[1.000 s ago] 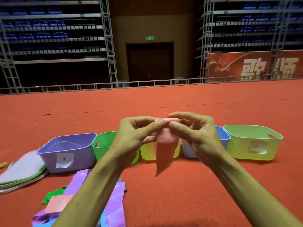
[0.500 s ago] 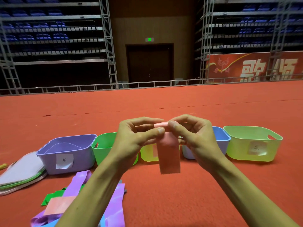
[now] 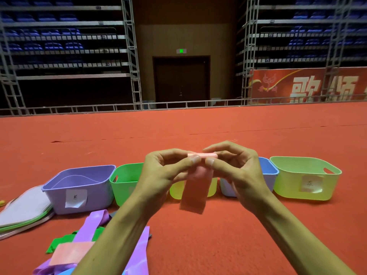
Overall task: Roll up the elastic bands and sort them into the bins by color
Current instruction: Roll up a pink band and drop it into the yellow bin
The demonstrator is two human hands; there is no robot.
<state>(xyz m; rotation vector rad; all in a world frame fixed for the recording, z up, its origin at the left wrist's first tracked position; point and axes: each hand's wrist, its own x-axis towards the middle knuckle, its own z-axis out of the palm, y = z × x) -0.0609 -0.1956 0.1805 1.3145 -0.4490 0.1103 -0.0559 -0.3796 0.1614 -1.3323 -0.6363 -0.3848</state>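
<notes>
The left hand (image 3: 158, 175) and right hand (image 3: 236, 171) pinch the pink band's (image 3: 195, 187) rolled top edge between fingertips, held aloft above the carpet (image 3: 218, 245) before the bins (image 3: 305, 179) so its tail hangs free for winding.

Red carpet (image 3: 198, 124) throughout, lids (image 3: 23, 211) at nine o'clock, door (image 3: 181, 80) at twelve, banner (image 3: 305, 86) at two.
</notes>
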